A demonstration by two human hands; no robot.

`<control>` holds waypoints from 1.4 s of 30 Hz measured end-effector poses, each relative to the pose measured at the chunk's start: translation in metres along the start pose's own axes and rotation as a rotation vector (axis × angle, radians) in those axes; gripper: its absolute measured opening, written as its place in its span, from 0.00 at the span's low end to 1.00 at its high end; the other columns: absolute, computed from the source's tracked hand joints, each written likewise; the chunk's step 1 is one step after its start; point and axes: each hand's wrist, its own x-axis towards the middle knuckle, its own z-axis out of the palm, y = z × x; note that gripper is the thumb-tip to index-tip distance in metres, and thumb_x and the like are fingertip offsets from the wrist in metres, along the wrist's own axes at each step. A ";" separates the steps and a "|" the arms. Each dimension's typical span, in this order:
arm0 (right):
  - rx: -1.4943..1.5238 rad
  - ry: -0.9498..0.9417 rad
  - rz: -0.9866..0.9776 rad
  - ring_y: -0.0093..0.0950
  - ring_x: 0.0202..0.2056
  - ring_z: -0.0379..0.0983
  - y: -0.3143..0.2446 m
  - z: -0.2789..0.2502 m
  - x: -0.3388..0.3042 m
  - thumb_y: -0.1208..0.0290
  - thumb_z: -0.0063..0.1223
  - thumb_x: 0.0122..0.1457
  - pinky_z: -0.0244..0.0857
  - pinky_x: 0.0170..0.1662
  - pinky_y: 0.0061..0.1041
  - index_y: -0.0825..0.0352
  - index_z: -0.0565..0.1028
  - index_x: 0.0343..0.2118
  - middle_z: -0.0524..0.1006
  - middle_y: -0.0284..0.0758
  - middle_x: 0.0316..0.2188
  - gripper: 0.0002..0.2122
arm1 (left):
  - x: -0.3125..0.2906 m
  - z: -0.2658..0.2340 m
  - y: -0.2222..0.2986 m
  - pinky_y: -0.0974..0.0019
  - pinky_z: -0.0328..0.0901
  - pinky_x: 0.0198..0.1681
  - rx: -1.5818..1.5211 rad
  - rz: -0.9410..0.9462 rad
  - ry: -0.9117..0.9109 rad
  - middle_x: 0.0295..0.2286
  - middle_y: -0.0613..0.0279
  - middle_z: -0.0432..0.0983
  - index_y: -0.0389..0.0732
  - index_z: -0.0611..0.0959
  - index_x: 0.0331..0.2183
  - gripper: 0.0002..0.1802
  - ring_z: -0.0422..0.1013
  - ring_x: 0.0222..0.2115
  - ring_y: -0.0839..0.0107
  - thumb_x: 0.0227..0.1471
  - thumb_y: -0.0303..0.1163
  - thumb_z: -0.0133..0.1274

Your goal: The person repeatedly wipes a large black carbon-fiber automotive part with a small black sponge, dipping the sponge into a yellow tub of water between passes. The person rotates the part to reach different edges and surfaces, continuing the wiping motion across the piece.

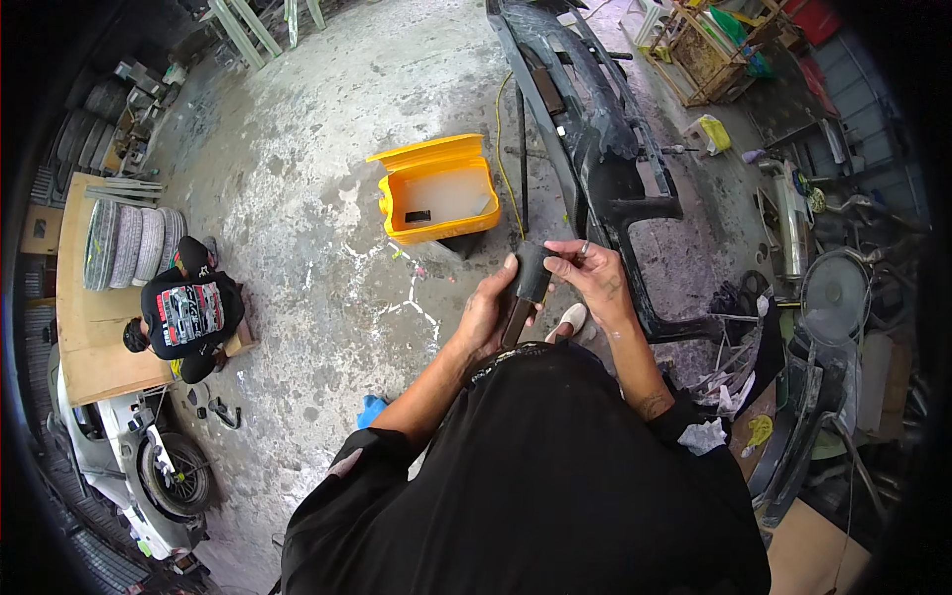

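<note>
Holding a dark grey piece [535, 278] close in front of a black shirt [526, 476], near the middle of the head view. Clamping the left hand [483, 313] around it from the left, thumb up by its upper edge, fingertips showing past its right side. Pinching its upper right edge with the right hand [601, 283], thumb on the near face, ring on one finger. Holding also a narrow brown strip [515, 323], just below the grey piece and slanting toward the shirt; cannot tell whether joined to it. Looking down on a stained grey floor [307, 347], with one light shoe [573, 317] showing beside the hands. Facing an open yellow box [441, 233] just beyond, lid tipped back, with cloudy liquid [451, 188] and a small black block [418, 216] inside. Having a long black bumper [603, 164] to the right of the box, apart from it, with a yellow cord [499, 129] between. Sharing the floor, well off to the left, with a crouching person [191, 312] near stacked tyres [127, 248] and a white motorbike [124, 461].
</note>
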 end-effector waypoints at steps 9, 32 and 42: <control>0.181 -0.241 0.005 0.17 0.44 0.69 -0.002 -0.005 0.000 0.76 0.71 0.53 0.67 0.48 0.20 0.65 0.78 0.52 0.72 0.26 0.37 0.22 | -0.012 -0.011 -0.011 0.70 0.74 0.33 -0.251 -0.185 -0.107 0.40 0.54 0.82 0.38 0.78 0.52 0.22 0.78 0.33 0.70 0.68 0.46 0.50; -0.142 0.016 0.082 0.18 0.37 0.79 0.022 -0.037 0.000 0.67 0.67 0.60 0.73 0.42 0.19 0.73 0.84 0.40 0.84 0.35 0.35 0.13 | 0.053 -0.015 -0.019 0.72 0.67 0.44 0.401 0.084 -0.011 0.36 0.70 0.79 0.39 0.82 0.39 0.08 0.71 0.39 0.81 0.58 0.26 0.63; -0.086 -0.052 0.093 0.13 0.28 0.74 0.013 -0.107 0.097 0.71 0.64 0.61 0.68 0.26 0.17 0.72 0.82 0.39 0.80 0.28 0.29 0.09 | 0.147 0.024 0.002 0.74 0.68 0.43 0.769 0.168 0.141 0.38 0.67 0.80 0.37 0.84 0.43 0.12 0.73 0.39 0.80 0.59 0.31 0.63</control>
